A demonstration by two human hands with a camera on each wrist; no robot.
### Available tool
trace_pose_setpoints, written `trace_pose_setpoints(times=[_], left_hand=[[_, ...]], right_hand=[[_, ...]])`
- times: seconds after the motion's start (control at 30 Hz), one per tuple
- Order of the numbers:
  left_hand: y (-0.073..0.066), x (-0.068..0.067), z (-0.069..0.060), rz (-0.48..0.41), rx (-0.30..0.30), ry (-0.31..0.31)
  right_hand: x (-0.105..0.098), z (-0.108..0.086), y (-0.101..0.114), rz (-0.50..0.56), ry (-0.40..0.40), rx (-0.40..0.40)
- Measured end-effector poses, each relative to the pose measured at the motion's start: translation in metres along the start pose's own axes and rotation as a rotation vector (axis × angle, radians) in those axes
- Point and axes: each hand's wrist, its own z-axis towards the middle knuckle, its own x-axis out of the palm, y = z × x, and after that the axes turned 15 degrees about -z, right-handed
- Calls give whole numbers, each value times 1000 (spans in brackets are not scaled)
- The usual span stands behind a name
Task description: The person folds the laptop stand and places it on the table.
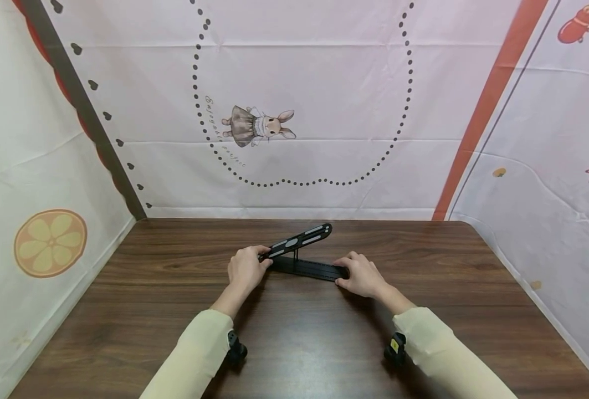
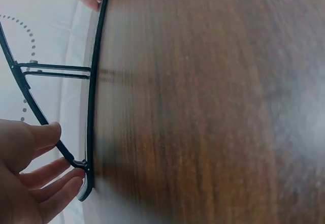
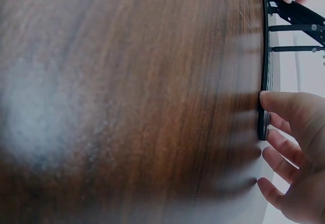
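Observation:
A black folding stand, with a flat base bar (image 1: pixel 309 269) and a slotted upper arm (image 1: pixel 304 238), stands on the table in the head view. Its two bars meet at a hinge on the left and spread apart toward the right. Two thin struts (image 2: pixel 56 70) join them, seen side by side in the left wrist view. My left hand (image 1: pixel 246 270) pinches the hinged end, thumb on the upper arm and fingers near the hinge. At the opposite end, my right hand (image 1: pixel 361 275) holds the base bar's tip between thumb and fingers.
The brown wooden table (image 1: pixel 294 343) reaches back to a printed white cloth (image 1: pixel 324 111) hanging behind it. More cloth hangs along both sides. Dark wrist cameras (image 1: pixel 395 349) are strapped at both sleeves.

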Motion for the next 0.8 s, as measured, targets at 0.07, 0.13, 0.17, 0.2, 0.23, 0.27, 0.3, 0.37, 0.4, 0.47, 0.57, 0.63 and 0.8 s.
trace_pose_setpoints(times=[0.07,0.13,0.17,0.2,0.23,0.27,0.3,0.37,0.4,0.47,0.57,0.63,0.8], left_hand=[[0,1,0,-3,6,-7],[0,3,1,-6,11,-16],[0,4,1,-7,14,-20],[0,4,1,-6,16,-25],[1,5,2,-5,19,-31],[1,6,2,-3,23,-36],[1,6,2,-3,26,-42],[1,7,2,-5,34,-49],[1,7,3,-8,38,-51],[1,7,3,-11,49,-52],[2,8,4,-17,55,-42],[2,9,4,-19,55,-37],[4,10,6,-36,52,-32]], right_hand=[[0,-1,0,1,-1,2],[0,-3,0,0,-8,-6],[0,-4,-1,-1,-8,-11],[0,-5,-1,-1,-8,-16],[0,-6,-1,-1,-8,-26],[-1,-7,-1,-3,-9,-39],[-1,-8,-2,-2,-10,-50],[-3,-10,-2,0,-15,-78],[-3,-11,-3,1,-21,-91],[-4,-13,-4,3,-30,-112],[-4,-15,-4,6,-39,-125],[-4,-16,-3,11,-32,-119],[-4,-17,-1,23,-18,-117]])
